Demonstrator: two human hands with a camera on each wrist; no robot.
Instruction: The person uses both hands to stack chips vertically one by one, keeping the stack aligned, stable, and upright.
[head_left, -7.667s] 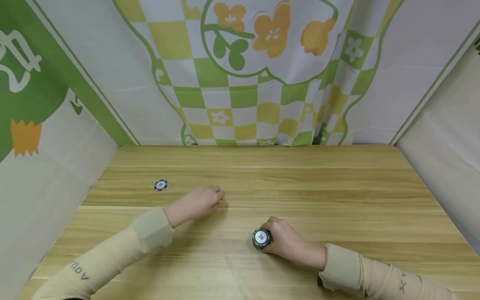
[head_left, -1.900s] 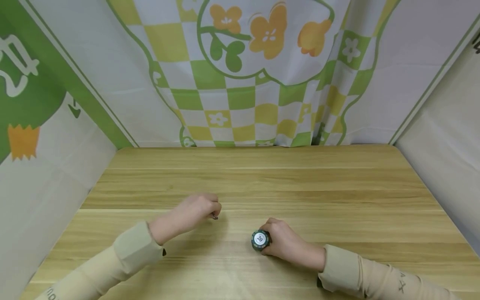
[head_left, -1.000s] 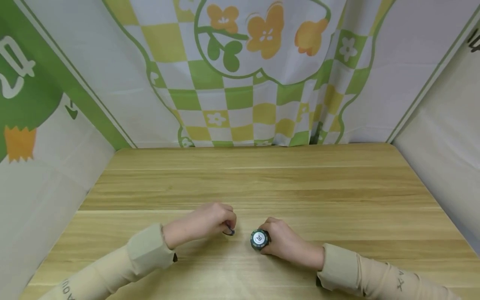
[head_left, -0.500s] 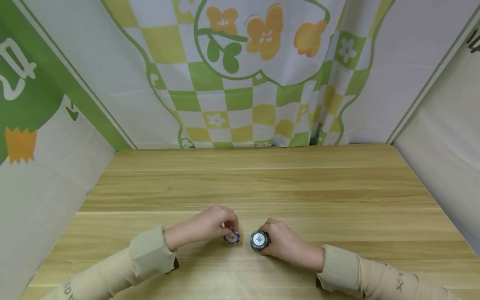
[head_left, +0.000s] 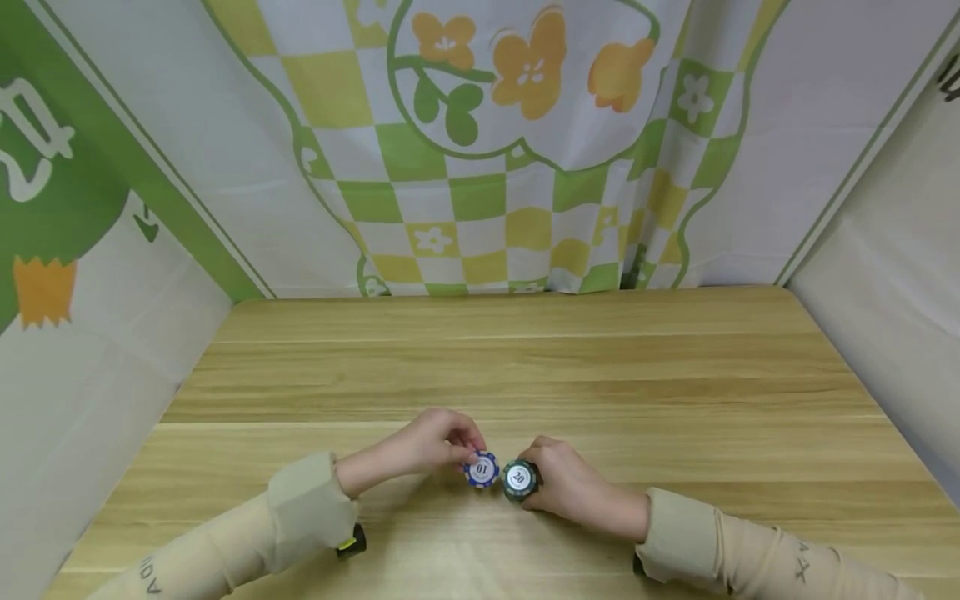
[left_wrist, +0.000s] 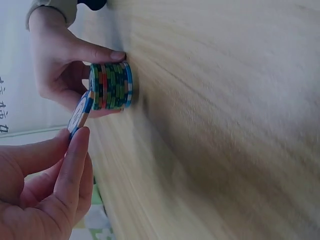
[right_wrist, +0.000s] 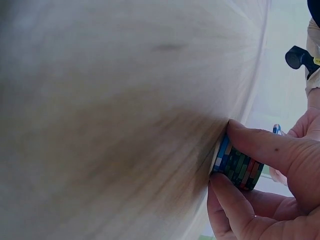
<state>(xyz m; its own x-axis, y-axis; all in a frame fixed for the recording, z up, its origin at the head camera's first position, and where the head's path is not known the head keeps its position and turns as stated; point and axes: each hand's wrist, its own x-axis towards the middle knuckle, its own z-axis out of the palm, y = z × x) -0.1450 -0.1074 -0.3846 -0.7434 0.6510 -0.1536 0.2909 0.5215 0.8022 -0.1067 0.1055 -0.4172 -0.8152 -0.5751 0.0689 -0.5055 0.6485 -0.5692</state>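
My left hand (head_left: 441, 440) pinches a blue poker chip (head_left: 482, 470) marked 10 between thumb and fingers. In the left wrist view this chip (left_wrist: 81, 114) is tilted, its edge right at the top of a stack of poker chips (left_wrist: 111, 86). The stack, mostly green with a red chip and a blue one at the bottom, stands on the table. My right hand (head_left: 573, 483) grips it from the right side, thumb and fingers around it. A green chip marked 20 tops the stack (head_left: 520, 478). In the right wrist view the fingertips sit low on the stack (right_wrist: 239, 164), by the table.
The wooden table (head_left: 600, 367) reaches back to a green-and-yellow checked curtain (head_left: 480, 200). White fabric walls (head_left: 892, 275) close in both sides. A black wrist camera (head_left: 351, 542) hangs under the left cuff.
The blue chip, lying at the far left at first, was picked up by my left hand and carried right, close to the stack, its face now turned up. My right hand has kept its place.
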